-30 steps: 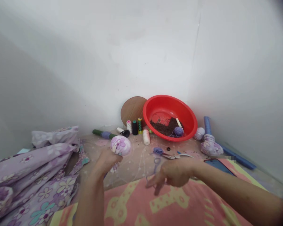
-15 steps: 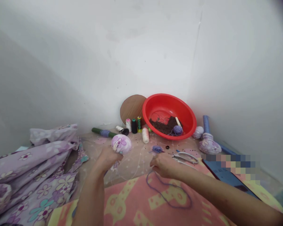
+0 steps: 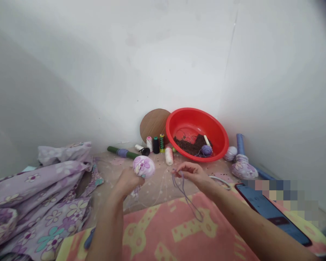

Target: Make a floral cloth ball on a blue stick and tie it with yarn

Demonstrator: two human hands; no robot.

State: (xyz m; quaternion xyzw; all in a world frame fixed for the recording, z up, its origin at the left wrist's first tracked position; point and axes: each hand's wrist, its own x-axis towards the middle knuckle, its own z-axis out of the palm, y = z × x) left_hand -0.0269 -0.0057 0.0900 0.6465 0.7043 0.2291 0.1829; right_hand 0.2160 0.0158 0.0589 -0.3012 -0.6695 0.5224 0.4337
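Over mat (image 3: 184,232), left hand (image 3: 126,183) grips cloth ball (image 3: 143,166), right hand (image 3: 192,174) pinches yarn (image 3: 186,197); red basin (image 3: 220,136): yarn ball (image 3: 207,150), maybe seeds (image 3: 186,146).

No legible text, label or number anywhere, not even on the thread spools (image 3: 155,145).
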